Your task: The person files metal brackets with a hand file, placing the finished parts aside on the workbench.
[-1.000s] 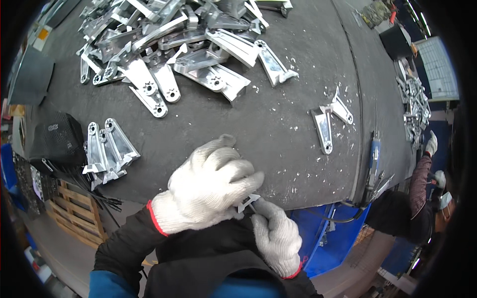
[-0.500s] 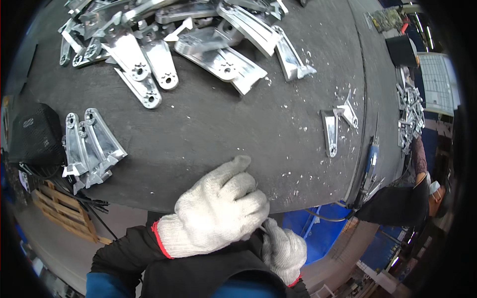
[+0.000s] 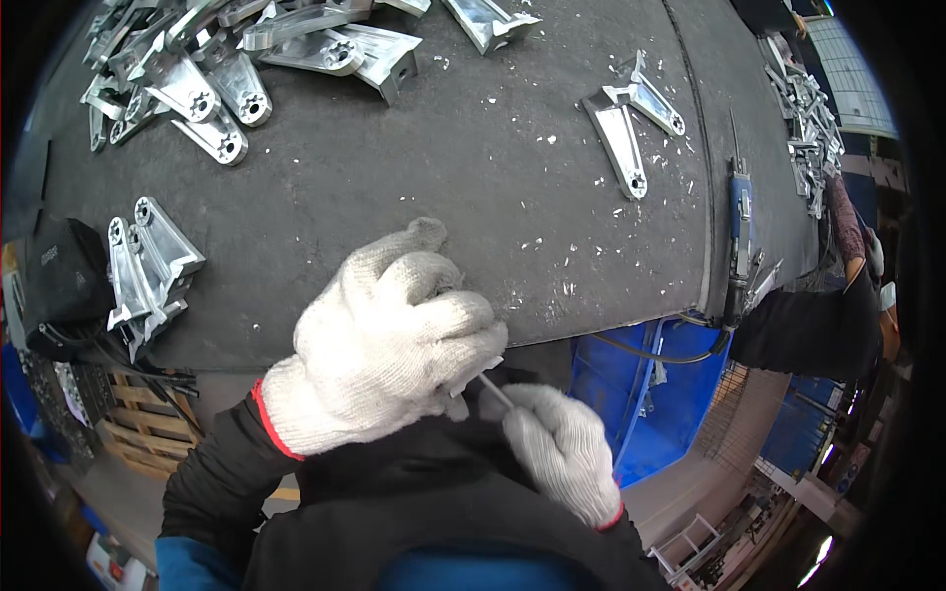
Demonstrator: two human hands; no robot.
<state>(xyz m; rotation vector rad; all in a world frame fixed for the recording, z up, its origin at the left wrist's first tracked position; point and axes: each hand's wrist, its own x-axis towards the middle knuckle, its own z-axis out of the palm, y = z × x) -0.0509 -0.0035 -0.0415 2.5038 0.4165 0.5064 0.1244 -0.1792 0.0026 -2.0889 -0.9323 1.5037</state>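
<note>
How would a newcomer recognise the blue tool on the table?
On the dark table, find two silvery parts away from the pile. Right of them lies a slim tool with a thin tip. Unlike these neighbours, its body is blue.

Most of the metal piece (image 3: 493,363) is hidden by the left hand (image 3: 379,335), so its shape cannot be told. One end of the thin rod (image 3: 497,391) is covered by the right hand (image 3: 562,448). The pile of metal brackets (image 3: 187,89) is cut off by the upper edge. At the far right, little beyond a co-worker's sleeve (image 3: 844,219) can be made out, and the parts in the distant heap (image 3: 806,118) are too small to be counted.
</note>
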